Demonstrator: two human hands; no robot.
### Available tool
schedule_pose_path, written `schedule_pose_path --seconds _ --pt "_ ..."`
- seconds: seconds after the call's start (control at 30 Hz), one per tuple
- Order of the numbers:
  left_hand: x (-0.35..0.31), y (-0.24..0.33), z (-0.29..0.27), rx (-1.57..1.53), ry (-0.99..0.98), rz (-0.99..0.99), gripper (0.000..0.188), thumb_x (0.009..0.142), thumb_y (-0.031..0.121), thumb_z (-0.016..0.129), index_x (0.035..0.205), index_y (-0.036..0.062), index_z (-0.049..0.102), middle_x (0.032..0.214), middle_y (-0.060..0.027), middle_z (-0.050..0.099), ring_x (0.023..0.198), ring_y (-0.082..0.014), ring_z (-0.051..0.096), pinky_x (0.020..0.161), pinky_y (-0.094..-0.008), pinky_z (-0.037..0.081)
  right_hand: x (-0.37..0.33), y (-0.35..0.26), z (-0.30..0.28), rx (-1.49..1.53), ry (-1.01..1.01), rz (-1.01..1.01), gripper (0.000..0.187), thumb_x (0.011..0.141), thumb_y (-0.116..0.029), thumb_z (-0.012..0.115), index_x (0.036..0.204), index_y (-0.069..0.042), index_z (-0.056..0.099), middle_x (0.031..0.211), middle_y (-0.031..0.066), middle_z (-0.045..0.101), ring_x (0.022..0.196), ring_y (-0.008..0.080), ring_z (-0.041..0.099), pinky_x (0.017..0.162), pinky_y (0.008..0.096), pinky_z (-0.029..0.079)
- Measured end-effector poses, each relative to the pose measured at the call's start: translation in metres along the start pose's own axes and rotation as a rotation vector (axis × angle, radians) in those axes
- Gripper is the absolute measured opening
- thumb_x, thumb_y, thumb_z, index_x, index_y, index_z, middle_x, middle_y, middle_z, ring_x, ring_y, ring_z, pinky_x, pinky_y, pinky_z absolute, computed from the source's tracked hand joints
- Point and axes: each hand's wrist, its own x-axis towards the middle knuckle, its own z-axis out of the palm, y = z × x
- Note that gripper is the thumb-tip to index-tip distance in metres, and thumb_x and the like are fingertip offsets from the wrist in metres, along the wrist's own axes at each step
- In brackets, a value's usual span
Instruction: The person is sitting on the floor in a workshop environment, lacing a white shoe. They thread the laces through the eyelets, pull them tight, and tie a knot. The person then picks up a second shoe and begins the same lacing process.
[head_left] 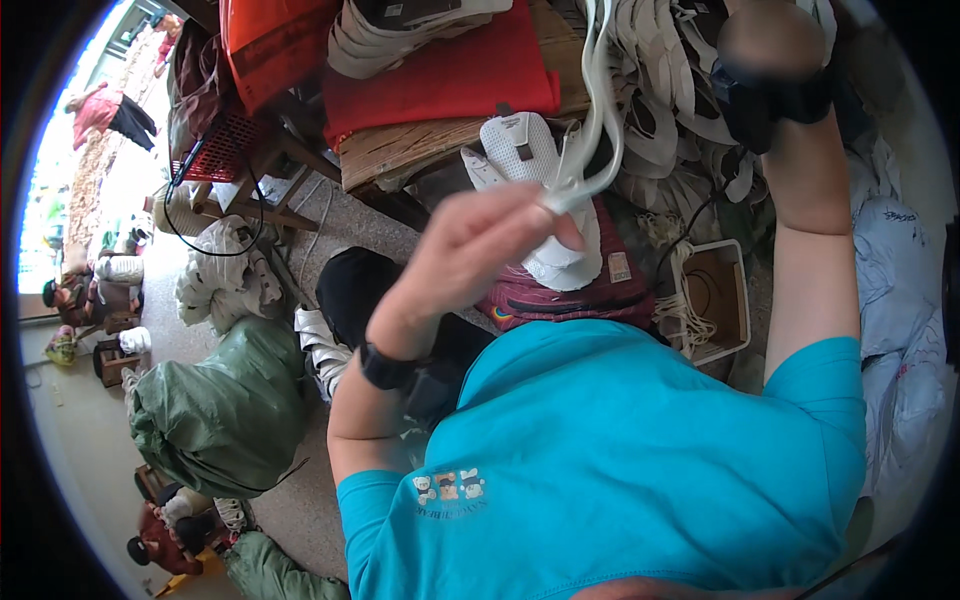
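Note:
My left hand (480,250) is closed in a pinch on white shoelaces (598,120). They loop upward from its fingertips and run out of the top of the view. Just beyond and under that hand, a white perforated shoe upper (523,145) lies over a maroon cloth bag (570,305) on my lap. My right hand (770,45) is raised at the upper right, beside hanging pale shoe pieces (650,120). Blur covers it, so its fingers and anything in them cannot be made out.
A wooden table (400,160) ahead carries red cloth (450,95) and stacked shoe parts (400,40). A white bin (742,300) with cords stands to the right. Green sacks (225,410) lie on the left floor. Other people (160,540) sit farther off at left.

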Motion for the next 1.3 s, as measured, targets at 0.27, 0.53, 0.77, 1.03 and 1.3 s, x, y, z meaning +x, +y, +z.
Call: schedule_pose_path --seconds 0.27,0.53,0.77,1.03,1.3 --pt "0.026 0.012 -0.017 -0.247 0.345 0.214 0.034 0.106 0.023 0.045 0.101 -0.004 0.065 0.066 0.0083 0.038 0.059 -0.0016 0.029 0.057 -0.0219 0.028 -0.134 0.014 0.044 -0.088 -0.88 0.532 0.014 0.092 -0.014 0.06 0.09 -0.002 0.066 0.077 0.0035 0.062 0.064 0.0098 0.06 0.057 0.0275 0.048" --pt "0.051 0.004 -0.014 -0.249 0.48 0.249 0.032 0.105 0.023 0.048 0.103 -0.0022 0.068 0.068 0.0081 0.04 0.063 -0.0016 0.033 0.061 -0.0213 0.033 -0.214 0.024 0.102 -0.398 -0.712 0.285 0.014 0.086 -0.017 0.062 0.095 -0.006 0.062 0.079 0.0128 0.066 0.073 0.0303 0.066 0.063 0.0411 0.051" --pt "0.047 -0.001 -0.016 -0.232 0.403 0.255 0.033 0.105 0.024 0.048 0.101 -0.0021 0.067 0.068 0.0081 0.04 0.063 -0.0012 0.033 0.06 -0.0206 0.032 -0.235 0.021 0.129 -0.469 -0.684 0.28 0.013 0.085 -0.016 0.063 0.09 -0.007 0.056 0.073 0.0121 0.062 0.065 0.0305 0.064 0.055 0.0423 0.049" --pt "0.026 0.037 0.001 -0.32 0.323 0.35 0.032 0.106 0.024 0.046 0.103 -0.0019 0.065 0.072 0.0074 0.043 0.064 -0.0003 0.035 0.063 -0.0186 0.036 -0.26 0.005 0.129 -0.233 -0.335 0.5 0.019 0.086 -0.013 0.069 0.095 -0.006 0.054 0.072 0.0083 0.06 0.062 0.0242 0.063 0.056 0.0359 0.049" --pt "0.037 0.034 -0.004 -0.278 0.394 0.372 0.032 0.106 0.022 0.044 0.108 -0.0042 0.064 0.074 0.003 0.048 0.066 -0.0035 0.042 0.064 -0.0197 0.04 -0.19 0.025 0.104 0.315 -0.191 0.616 0.018 0.098 -0.017 0.057 0.109 -0.002 0.059 0.091 0.0074 0.067 0.088 0.0171 0.065 0.076 0.0308 0.051"
